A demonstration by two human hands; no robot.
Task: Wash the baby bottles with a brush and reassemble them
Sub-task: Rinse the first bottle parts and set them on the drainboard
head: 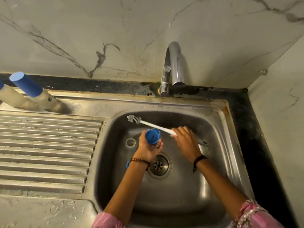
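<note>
Holding a blue cap [152, 136] over the sink [218, 129], the left hand [148, 148] wraps its grip round the cap's lower part, with the open end turned up toward the camera. The right hand [185, 142] has its grip clamped on the white handle of the brush [153, 125]; the handle slants up and to the left, and the grey bristle head hangs above the basin's far left corner, well clear of the cap. The brush shaft passes just behind the cap's rim; whether they touch cannot be told.

On the basin floor, just left of the cap, lies a clear ring [130, 143]. Another small blue part [128, 164] shows beside the left wrist, mostly hidden by it. The drain [159, 165] sits between the two forearms. A beaded bracelet circles the left wrist and a dark band the right; pink sleeves show at the bottom edge.

Two bottles [41, 97] with blue caps stand at the back left of the ridged drainboard [49, 145], close beside each other. The tap [174, 63] arches over the far rim, no water running. Marble wall rises behind.
</note>
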